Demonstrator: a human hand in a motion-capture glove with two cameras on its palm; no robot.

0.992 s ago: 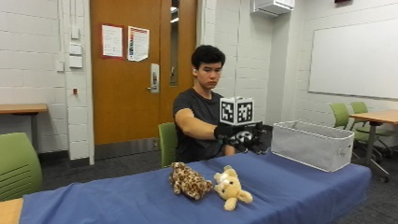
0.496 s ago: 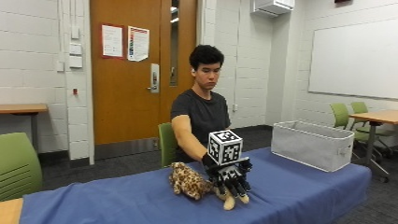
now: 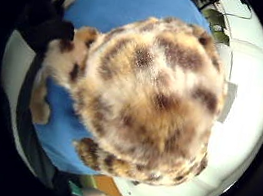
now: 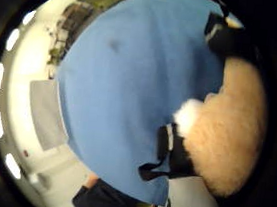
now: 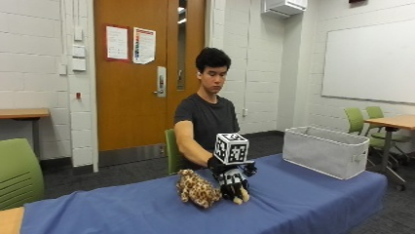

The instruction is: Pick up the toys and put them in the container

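Two plush toys lie on the blue-covered table (image 5: 311, 200). A spotted leopard toy (image 5: 197, 188) is on the left, with a cream plush toy (image 5: 242, 197) touching its right side. My gloved right hand (image 5: 231, 181) is down on the cream toy, fingers curled over it and hiding most of it. The cream toy (image 4: 226, 128) sits close against the palm in the thumb side view. The leopard toy (image 3: 157, 97) fills the little finger side view. The grey fabric container (image 5: 324, 151) stands at the table's right end, apart from the hand.
The person sits behind the table, with their other hand out of sight. Blue cloth (image 4: 126, 82) stretches bare between the toys and the container (image 4: 44, 113). A green chair (image 5: 19, 170) stands at the left, and a desk with chairs at the far right.
The hand came from beside the container, left and down onto the cream toy. In the last half second it has stayed on the toy and closed over it.
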